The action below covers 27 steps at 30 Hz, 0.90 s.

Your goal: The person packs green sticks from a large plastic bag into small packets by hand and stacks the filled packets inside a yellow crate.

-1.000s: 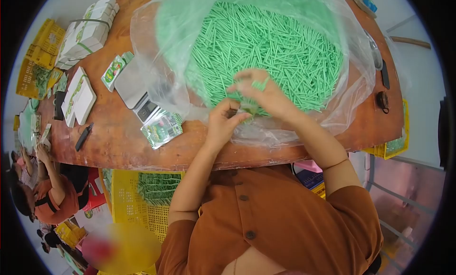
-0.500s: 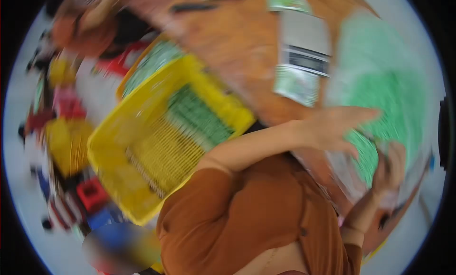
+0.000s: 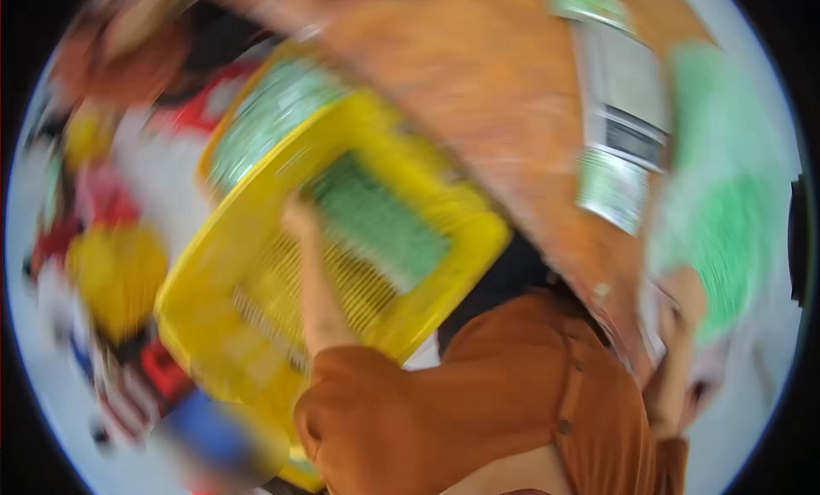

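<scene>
My left hand [image 3: 299, 217] reaches down into the yellow basket [image 3: 192, 277], beside the green packets [image 3: 380, 217] stacked along its right side. Motion blur smears its fingers, and anything in them cannot be made out. At the right, my right hand [image 3: 683, 298] is at the table edge, next to the heap of green sticks [image 3: 730, 247] in a clear plastic bag [image 3: 717, 102]. Its fingers are blurred too.
On the wooden table [image 3: 487, 76] lie a scale [image 3: 623, 85], a green-and-white packet [image 3: 613, 187] and another packet [image 3: 594, 4]. Behind the basket stands a second container [image 3: 273, 119] of green packets. A co-worker [image 3: 128, 55] is at the upper left.
My view has swung toward the basket. My left hand has left the area by the bag and moved into the basket. My right hand has stayed near the bag.
</scene>
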Tool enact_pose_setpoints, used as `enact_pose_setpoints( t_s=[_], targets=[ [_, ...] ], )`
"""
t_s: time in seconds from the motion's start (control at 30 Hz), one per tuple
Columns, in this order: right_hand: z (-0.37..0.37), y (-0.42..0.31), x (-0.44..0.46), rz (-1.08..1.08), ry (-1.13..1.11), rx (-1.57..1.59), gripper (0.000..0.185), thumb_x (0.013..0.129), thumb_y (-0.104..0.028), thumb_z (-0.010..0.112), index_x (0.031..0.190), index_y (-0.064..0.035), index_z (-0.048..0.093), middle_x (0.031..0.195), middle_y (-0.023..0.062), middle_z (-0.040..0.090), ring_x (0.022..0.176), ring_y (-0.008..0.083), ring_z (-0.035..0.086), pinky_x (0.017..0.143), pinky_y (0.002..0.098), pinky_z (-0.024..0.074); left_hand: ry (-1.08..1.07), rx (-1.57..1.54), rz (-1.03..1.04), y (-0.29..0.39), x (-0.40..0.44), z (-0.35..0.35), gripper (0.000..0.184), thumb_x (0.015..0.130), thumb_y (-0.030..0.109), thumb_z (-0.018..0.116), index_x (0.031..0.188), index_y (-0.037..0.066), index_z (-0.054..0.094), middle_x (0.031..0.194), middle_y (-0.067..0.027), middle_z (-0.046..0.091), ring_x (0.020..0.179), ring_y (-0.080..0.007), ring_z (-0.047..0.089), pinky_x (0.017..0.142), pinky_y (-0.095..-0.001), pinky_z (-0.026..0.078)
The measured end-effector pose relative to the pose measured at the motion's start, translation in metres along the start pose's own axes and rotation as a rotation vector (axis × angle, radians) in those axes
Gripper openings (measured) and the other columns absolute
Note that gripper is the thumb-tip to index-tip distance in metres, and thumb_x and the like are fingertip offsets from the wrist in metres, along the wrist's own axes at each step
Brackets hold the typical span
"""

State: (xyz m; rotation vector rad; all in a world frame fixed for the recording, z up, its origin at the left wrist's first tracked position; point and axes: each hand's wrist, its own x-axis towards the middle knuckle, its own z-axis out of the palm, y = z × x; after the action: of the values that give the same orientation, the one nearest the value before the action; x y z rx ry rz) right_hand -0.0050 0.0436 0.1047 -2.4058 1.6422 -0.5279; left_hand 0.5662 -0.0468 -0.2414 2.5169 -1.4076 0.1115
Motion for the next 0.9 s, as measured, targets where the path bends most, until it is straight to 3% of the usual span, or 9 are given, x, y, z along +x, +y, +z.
enact_pose_setpoints(
  t_s=[0.07, 0.1, 0.17, 0.2, 0.27, 0.3, 0.43, 0.6, 0.9],
  targets=[
    [0.010, -0.026, 0.035, 0.244, -0.742, -0.203, 0.010, 0.070, -0.010, 0.063, 0.080, -0.0061, 0.062, 0.078, 0.0077, 0.062, 0.072, 0.0226, 0.060, 0.061, 0.0365, 0.0465, -0.247, 0.105, 0.088, 0.011, -0.007, 0.017, 0.027, 0.083, 0.025, 0.051, 0.096, 0.004, 0.062, 0.086, -0.0149, 0.063, 0.075, -0.0299, 0.060, 0.066, -0.0400, 0.048],
    [0.033, 0.002, -0.009, -0.115, -0.138, 0.237, 0.017, 0.071, -0.014, 0.064, 0.086, -0.0068, 0.063, 0.083, 0.0052, 0.064, 0.077, 0.0227, 0.061, 0.063, 0.0347, 0.0490, -0.270, -0.052, 0.098, -0.008, -0.009, 0.038, 0.031, 0.086, 0.026, 0.048, 0.104, 0.002, 0.059, 0.095, -0.0161, 0.062, 0.081, -0.0292, 0.060, 0.071, -0.0394, 0.048],
    [0.009, 0.002, -0.023, -0.094, 0.083, 0.147, 0.017, 0.074, -0.011, 0.063, 0.090, -0.0068, 0.065, 0.083, 0.0058, 0.064, 0.072, 0.0232, 0.062, 0.064, 0.0317, 0.0496, -0.342, -0.373, 0.062, -0.060, 0.013, 0.103, 0.041, 0.090, 0.027, 0.043, 0.118, 0.000, 0.054, 0.112, -0.0186, 0.058, 0.094, -0.0279, 0.058, 0.081, -0.0383, 0.047],
    [-0.033, -0.005, -0.013, 0.303, -0.492, -0.247, 0.014, 0.078, -0.013, 0.061, 0.090, -0.0052, 0.064, 0.074, 0.0080, 0.062, 0.068, 0.0218, 0.061, 0.063, 0.0307, 0.0489, -0.312, 0.039, -0.299, -0.015, 0.011, 0.071, 0.045, 0.091, 0.033, 0.043, 0.120, -0.001, 0.052, 0.115, -0.0183, 0.056, 0.097, -0.0295, 0.057, 0.083, -0.0402, 0.047],
    [-0.049, 0.049, -0.054, 0.610, 0.492, -0.038, 0.015, 0.080, -0.016, 0.062, 0.088, -0.0041, 0.066, 0.072, 0.0088, 0.063, 0.066, 0.0188, 0.061, 0.061, 0.0286, 0.0477, -0.097, 0.171, -0.249, -0.059, 0.019, 0.129, 0.051, 0.092, 0.043, 0.040, 0.115, 0.000, 0.055, 0.112, -0.0165, 0.056, 0.102, -0.0316, 0.054, 0.081, -0.0451, 0.047],
    [-0.069, 0.075, -0.051, 0.728, 0.638, -0.069, 0.015, 0.080, -0.017, 0.062, 0.086, -0.0043, 0.067, 0.078, 0.0089, 0.065, 0.066, 0.0164, 0.060, 0.060, 0.0267, 0.0463, -0.091, 0.227, -0.143, -0.064, 0.019, 0.123, 0.053, 0.092, 0.045, 0.039, 0.114, 0.000, 0.055, 0.113, -0.0160, 0.055, 0.105, -0.0317, 0.052, 0.082, -0.0457, 0.047],
    [-0.091, 0.220, -0.081, 0.916, 0.343, -0.272, 0.028, 0.076, -0.029, 0.065, 0.087, -0.0036, 0.067, 0.080, 0.0104, 0.065, 0.070, 0.0226, 0.062, 0.062, 0.0338, 0.0473, -0.076, 0.208, -0.168, 0.037, -0.010, 0.015, 0.041, 0.093, 0.034, 0.043, 0.112, 0.000, 0.056, 0.115, -0.0165, 0.052, 0.109, -0.0321, 0.049, 0.083, -0.0444, 0.045],
    [-0.082, 0.284, -0.057, 1.313, 0.142, -0.416, 0.032, 0.073, -0.034, 0.063, 0.087, -0.0046, 0.066, 0.091, 0.0125, 0.064, 0.083, 0.0285, 0.060, 0.069, 0.0408, 0.0474, 0.281, -0.104, 0.457, 0.061, -0.015, -0.046, 0.042, 0.088, 0.038, 0.052, 0.098, -0.002, 0.061, 0.098, -0.0243, 0.056, 0.087, -0.0374, 0.055, 0.075, -0.0485, 0.046],
    [-0.060, 0.304, -0.074, 1.178, 0.243, -0.444, 0.036, 0.077, -0.026, 0.054, 0.103, -0.0021, 0.056, 0.100, 0.0174, 0.059, 0.099, 0.0342, 0.052, 0.085, 0.0460, 0.0407, 0.224, -0.431, 0.796, 0.194, -0.046, -0.183, 0.025, 0.091, 0.010, 0.050, 0.111, -0.003, 0.054, 0.116, -0.0184, 0.051, 0.104, -0.0335, 0.051, 0.081, -0.0403, 0.045]
  ],
)
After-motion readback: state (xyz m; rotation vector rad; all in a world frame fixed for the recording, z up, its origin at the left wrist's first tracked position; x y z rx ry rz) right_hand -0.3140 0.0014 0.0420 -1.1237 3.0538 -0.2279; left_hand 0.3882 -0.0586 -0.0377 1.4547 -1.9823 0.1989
